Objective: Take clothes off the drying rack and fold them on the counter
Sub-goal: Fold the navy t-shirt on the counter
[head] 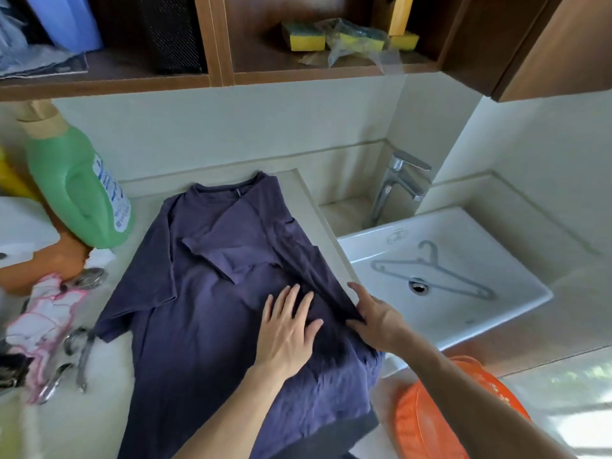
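A dark blue shirt (205,293) lies spread on the pale worktop (304,197), collar toward the wall and hem hanging off the near edge. One sleeve lies out flat toward the bottle side, and the sink-side part is folded in over the chest, so that a long fold runs down that side. The left hand (286,329) rests flat on the middle of the shirt, its fingers (291,299) straight and spread, pressing the cloth down. Just beside it, the right hand (376,321) holds the folded edge nearest the sink, thumb on top and the other fingers around the fabric. To the right sits a white sink (496,246) with a clear hanger (430,270) lying in its bowl and a chrome tap (397,183) behind it. A green bottle (79,190) stands by the wall at the left, close to the shirt's shoulder. Nearer that side are a pink-and-white cloth (46,316) and some spoons (56,379). An orange basket (420,419) shows under the right forearm. Yellow sponges (306,38) sit on the shelf (265,66) above.
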